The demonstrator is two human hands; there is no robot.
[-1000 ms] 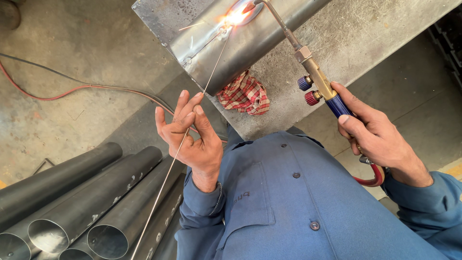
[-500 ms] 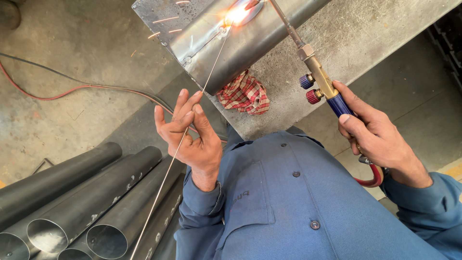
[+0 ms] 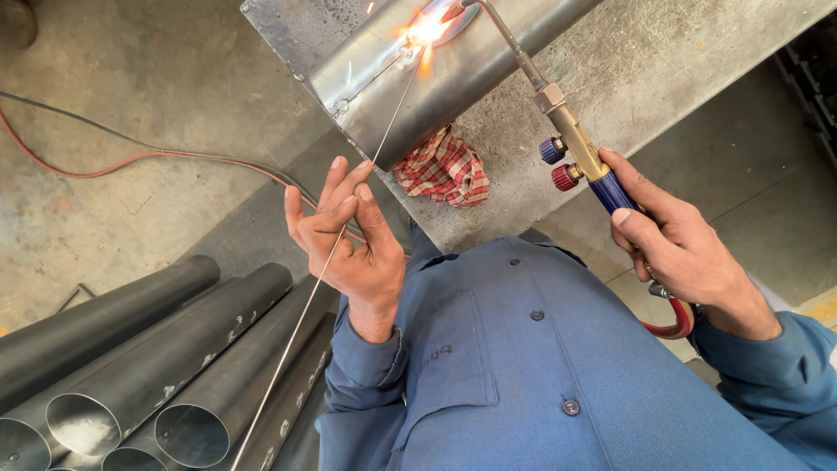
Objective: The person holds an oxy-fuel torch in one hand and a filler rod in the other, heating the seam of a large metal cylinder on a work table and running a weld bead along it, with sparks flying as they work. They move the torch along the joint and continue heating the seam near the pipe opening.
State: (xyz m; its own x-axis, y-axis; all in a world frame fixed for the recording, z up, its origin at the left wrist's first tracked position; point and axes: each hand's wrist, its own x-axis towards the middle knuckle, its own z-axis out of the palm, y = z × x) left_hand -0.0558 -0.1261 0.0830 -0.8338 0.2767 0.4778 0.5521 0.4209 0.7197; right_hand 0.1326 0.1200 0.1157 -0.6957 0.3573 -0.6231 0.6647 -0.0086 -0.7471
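Our left hand (image 3: 353, 249) pinches a thin wire rod (image 3: 336, 249), slanting up to the flame on the shiny metal pipe (image 3: 436, 78). Our right hand (image 3: 680, 249) grips the brass torch (image 3: 575, 148), pointing up-left.

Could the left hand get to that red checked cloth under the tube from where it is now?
Probably yes: the checked cloth lies just beyond the left hand with nothing between them. But its fingers are pinching the filler rod, so they aren't free.
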